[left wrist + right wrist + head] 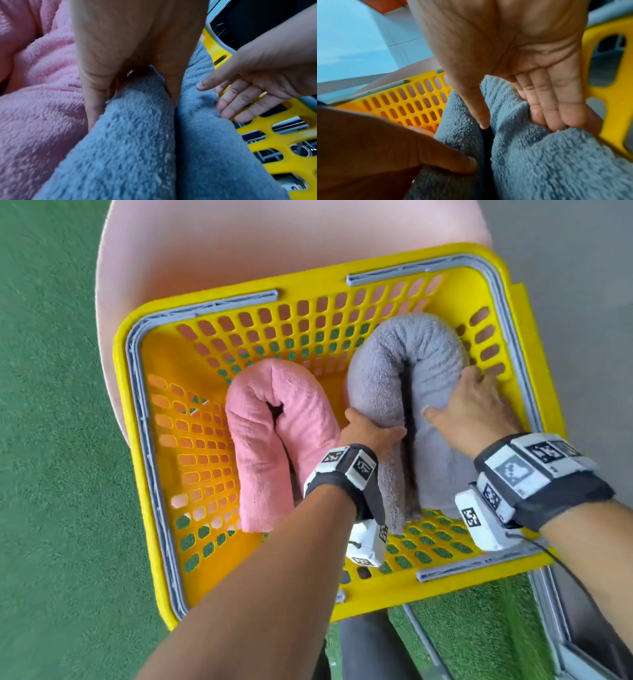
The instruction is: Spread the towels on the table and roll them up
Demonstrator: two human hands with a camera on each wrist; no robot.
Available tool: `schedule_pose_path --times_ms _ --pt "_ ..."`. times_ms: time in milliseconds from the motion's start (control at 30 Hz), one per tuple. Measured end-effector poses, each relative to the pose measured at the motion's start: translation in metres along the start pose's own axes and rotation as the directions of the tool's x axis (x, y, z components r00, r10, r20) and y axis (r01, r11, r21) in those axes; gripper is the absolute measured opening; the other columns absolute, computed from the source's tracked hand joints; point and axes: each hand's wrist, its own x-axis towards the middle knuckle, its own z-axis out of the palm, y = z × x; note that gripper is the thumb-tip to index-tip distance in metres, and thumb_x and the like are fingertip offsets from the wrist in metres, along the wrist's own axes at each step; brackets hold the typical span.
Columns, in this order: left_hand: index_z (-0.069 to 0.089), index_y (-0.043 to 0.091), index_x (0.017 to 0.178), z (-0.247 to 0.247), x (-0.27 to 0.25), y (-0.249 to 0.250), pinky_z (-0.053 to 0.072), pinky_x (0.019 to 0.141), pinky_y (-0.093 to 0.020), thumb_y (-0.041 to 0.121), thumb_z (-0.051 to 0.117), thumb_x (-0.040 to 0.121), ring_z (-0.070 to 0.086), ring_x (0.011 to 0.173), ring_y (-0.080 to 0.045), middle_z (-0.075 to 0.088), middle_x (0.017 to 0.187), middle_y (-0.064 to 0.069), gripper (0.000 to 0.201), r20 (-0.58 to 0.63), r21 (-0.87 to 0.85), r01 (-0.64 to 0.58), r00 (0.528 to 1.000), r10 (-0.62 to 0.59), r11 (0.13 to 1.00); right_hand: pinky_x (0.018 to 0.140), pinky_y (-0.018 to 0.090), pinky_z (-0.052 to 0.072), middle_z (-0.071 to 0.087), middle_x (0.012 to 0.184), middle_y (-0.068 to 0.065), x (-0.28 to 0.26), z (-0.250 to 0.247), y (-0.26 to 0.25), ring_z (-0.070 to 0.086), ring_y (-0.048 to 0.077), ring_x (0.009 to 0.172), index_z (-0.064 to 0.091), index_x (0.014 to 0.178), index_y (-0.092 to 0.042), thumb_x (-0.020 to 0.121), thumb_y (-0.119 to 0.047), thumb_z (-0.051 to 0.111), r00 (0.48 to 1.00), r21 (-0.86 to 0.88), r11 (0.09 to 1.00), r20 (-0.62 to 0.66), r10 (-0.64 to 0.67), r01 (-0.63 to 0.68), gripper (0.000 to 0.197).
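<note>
A grey towel (pixel 407 347), rolled and bent into a U, lies in the right half of a yellow basket (pixel 239 299). A pink towel (pixel 274 419), rolled and bent the same way, lies to its left. My left hand (pixel 368 429) grips the left limb of the grey towel (pixel 128 148), thumb in the gap and fingers against the pink towel (pixel 37 121). My right hand (pixel 476 409) holds the right limb of the grey towel (pixel 547 162), with thumb toward the gap and fingers down between towel and basket wall.
The basket sits on a pale pink rounded surface (pixel 239 241), with its grey handles (pixel 137 392) folded down along the rim. Green turf (pixel 51 440) surrounds it. A grey metal frame (pixel 555 628) stands at the lower right.
</note>
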Motion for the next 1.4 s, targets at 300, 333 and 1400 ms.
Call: schedule_pose_path --times_ms 300,333,1400 --pt "0.037 0.008 0.117 0.012 0.011 -0.017 0.053 0.084 -0.042 0.032 0.08 0.071 0.06 0.098 -0.032 0.057 0.112 -0.014 0.067 -0.021 -0.042 0.032 0.999 -0.033 0.999 0.101 0.058 0.035 0.039 0.135 0.026 0.013 0.03 0.005 0.037 0.047 0.125 0.025 0.129 -0.012 0.068 -0.041 0.082 0.987 -0.074 0.994 0.132 0.091 -0.081 0.088" --pt "0.036 0.008 0.118 0.013 0.013 -0.017 0.052 0.085 -0.041 0.033 0.079 0.072 0.059 0.1 -0.032 0.057 0.113 -0.013 0.067 -0.028 -0.031 0.037 0.999 -0.037 0.999 0.1 0.057 0.037 0.038 0.134 0.025 0.013 0.031 0.005 0.037 0.047 0.124 0.026 0.127 -0.013 0.067 -0.042 0.082 0.988 -0.077 0.995 0.137 0.076 -0.066 0.087" --pt "0.055 -0.007 0.12 -0.141 -0.031 -0.088 0.045 0.089 -0.038 0.017 0.046 0.094 0.054 0.114 -0.039 0.057 0.123 -0.025 0.036 -0.238 0.313 0.126 0.97 -0.051 0.941 0.079 0.038 0.044 0.061 0.112 0.017 -0.04 0.073 -0.084 0.059 0.037 0.104 0.038 0.118 -0.015 0.085 -0.025 0.062 0.896 0.114 0.942 0.29 -0.336 0.316 0.042"
